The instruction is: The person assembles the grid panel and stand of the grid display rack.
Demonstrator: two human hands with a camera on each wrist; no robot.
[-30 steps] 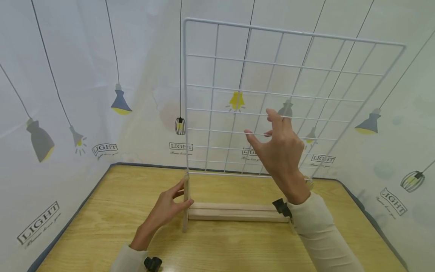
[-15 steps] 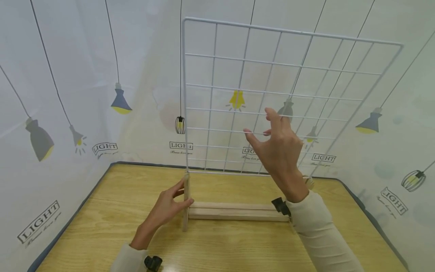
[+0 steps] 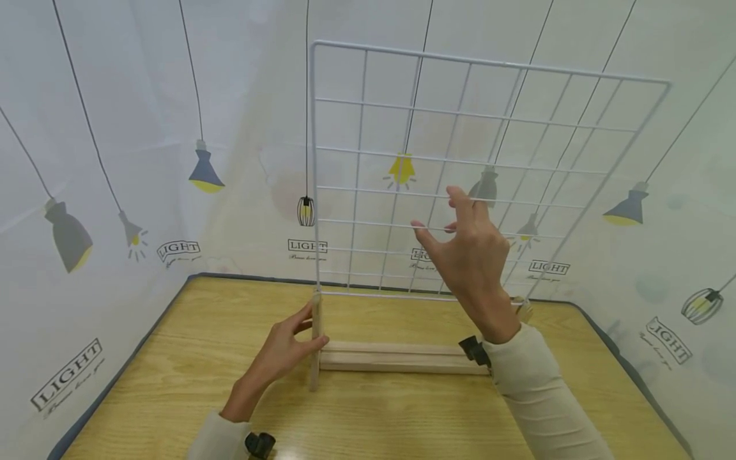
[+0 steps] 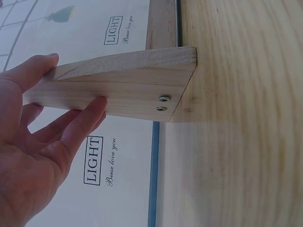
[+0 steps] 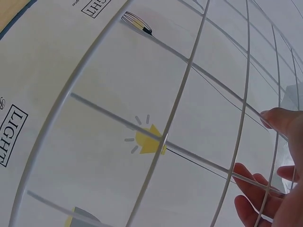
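Observation:
A white wire grid panel [image 3: 506,64] stands tilted above a low wooden frame, its lower left corner at the top of the left side board [image 3: 315,345]. My left hand [image 3: 282,354] grips that board, thumb on one face and fingers on the other. Two screw heads [image 4: 164,98] show low on the board in the left wrist view. Higher up, my right hand [image 3: 474,259] holds the panel by its wires, fingers reaching through the openings. Wooden rails [image 3: 397,358] run between the frame's sides. The right side board [image 3: 523,310] is mostly hidden behind my right forearm.
The frame stands on a wood-grain table [image 3: 368,415]. Walls of white sheeting printed with hanging lamps [image 3: 206,169] enclose the table at the back and both sides. Dark edging [image 3: 247,278] runs along the foot of the walls.
The panel's top edge has dropped a little and its upper right corner has shifted slightly left, with my right hand staying on it. My left hand has hardly moved.

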